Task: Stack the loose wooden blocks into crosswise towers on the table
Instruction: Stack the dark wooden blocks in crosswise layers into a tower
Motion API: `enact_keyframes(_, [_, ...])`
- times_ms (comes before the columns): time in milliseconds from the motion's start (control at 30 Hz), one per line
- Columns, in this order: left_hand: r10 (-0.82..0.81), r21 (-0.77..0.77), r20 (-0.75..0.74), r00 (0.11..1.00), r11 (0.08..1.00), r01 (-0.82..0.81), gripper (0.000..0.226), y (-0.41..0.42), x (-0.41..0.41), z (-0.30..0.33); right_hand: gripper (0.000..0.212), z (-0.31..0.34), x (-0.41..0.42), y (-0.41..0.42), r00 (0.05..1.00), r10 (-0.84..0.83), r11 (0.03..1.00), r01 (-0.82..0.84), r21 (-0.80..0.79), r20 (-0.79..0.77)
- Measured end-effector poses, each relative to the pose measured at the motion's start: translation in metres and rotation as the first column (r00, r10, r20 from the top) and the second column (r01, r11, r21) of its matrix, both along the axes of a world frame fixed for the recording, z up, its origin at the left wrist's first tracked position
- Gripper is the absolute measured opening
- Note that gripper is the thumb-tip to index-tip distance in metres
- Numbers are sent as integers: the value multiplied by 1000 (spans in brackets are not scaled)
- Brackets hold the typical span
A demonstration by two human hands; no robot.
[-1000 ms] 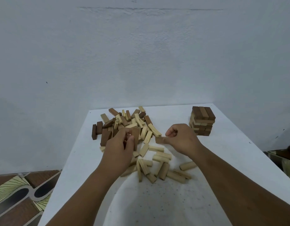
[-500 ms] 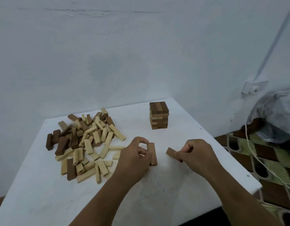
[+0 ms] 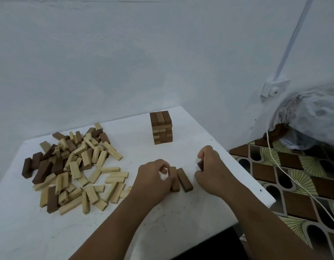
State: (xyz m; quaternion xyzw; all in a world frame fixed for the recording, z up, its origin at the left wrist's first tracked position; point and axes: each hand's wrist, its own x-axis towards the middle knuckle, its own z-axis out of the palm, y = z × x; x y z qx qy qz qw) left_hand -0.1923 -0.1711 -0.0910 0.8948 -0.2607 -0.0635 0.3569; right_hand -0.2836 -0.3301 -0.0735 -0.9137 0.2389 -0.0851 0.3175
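- Wooden blocks, loose, in dark brown and pale tan, lie in one scattered heap point(image 3: 74, 169) at about 9 o'clock on the white tabletop point(image 3: 125, 231); they are too many and too overlapped to count, and their long axes point every way.
- One finished crosswise tower of brown wooden blocks point(image 3: 161, 127) stands upright at about 12 o'clock, well apart from the heap; its top layer shows three blocks side by side, long axes running from 6 toward 12 o'clock.
- Two dark brown wooden blocks lie flat side by side near the middle of the tabletop, between the two hands: the left brown block point(image 3: 174, 182) and the right brown block point(image 3: 184, 180), just beside each other, long axes running roughly from 5 toward 11 o'clock.
- One left hand point(image 3: 153, 178) has its fingers curled, thumb and fingertips pinching the far end of the left brown block.
- One right hand point(image 3: 211, 169) at about 3 o'clock of the pair is curled round a third dark brown block point(image 3: 200, 164), of which only one end shows; its axis cannot be told.
- One white cable point(image 3: 293, 182) trails over the patterned brown-and-green floor point(image 3: 293, 199) at 3 o'clock, beyond the tabletop edge.
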Motion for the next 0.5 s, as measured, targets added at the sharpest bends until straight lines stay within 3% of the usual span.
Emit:
enact_keyframes(100, [-44, 81, -1, 999, 996, 44, 20, -1, 5, -1, 36, -10, 6, -3, 1000, -6, 1000, 6, -9, 23])
enact_keyframes(333, [-208, 159, 266, 941, 972, 170, 14, 7, 13, -11, 44, -21, 13, -3, 996, 2, 1000, -1, -12, 84])
enact_keyframes(500, [-260, 219, 262, 929, 954, 206, 14, 12, 15, -12, 27, -24, 1, -13, 989, 8, 1000, -7, -8, 146])
